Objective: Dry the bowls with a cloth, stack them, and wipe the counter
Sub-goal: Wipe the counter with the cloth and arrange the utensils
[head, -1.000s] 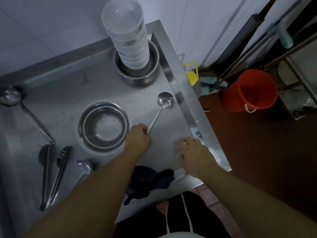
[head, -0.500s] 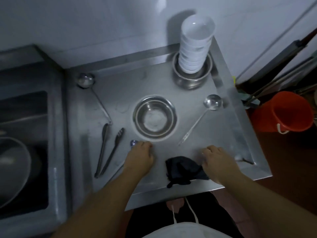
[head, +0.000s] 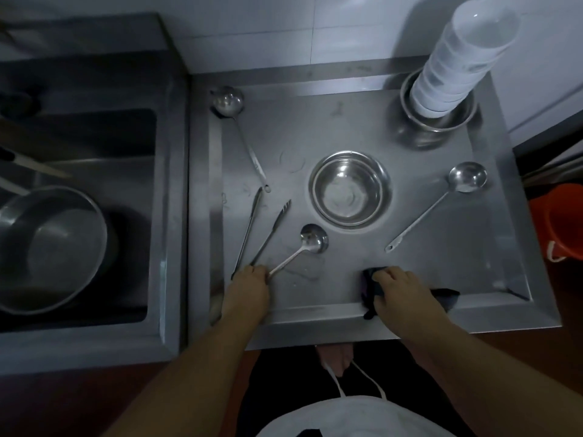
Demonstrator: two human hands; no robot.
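**dishpit_dan:** Since the left hand (head: 247,293) has its fingers curled around the tail end of a ladle (head: 304,247), which way does that ladle actually run?

**wok_wanda:** Up and to the right from the fingers, scoop end stopping just short of the steel bowl (head: 348,192). Right hand (head: 399,290) is bunched on top of the dark cloth (head: 370,288), fingers bent and gripping it at the front lip of the counter (head: 441,146). The cloth is way nearer the right hand, obviously, and the wet patch between the two hands lies just left of it.

**dishpit_dan:** And the white bowls?

**wok_wanda:** Stacked tall in a metal bowl (head: 438,118) at the back right corner. My guess: lift the ladle clear, wipe underneath.

**dishpit_dan:** Anything different from half a second back?

**wok_wanda:** Yep. Left hand was resting on the counter by the ladle then; now it's got the handle. Right hand was beside the cloth, now on it.
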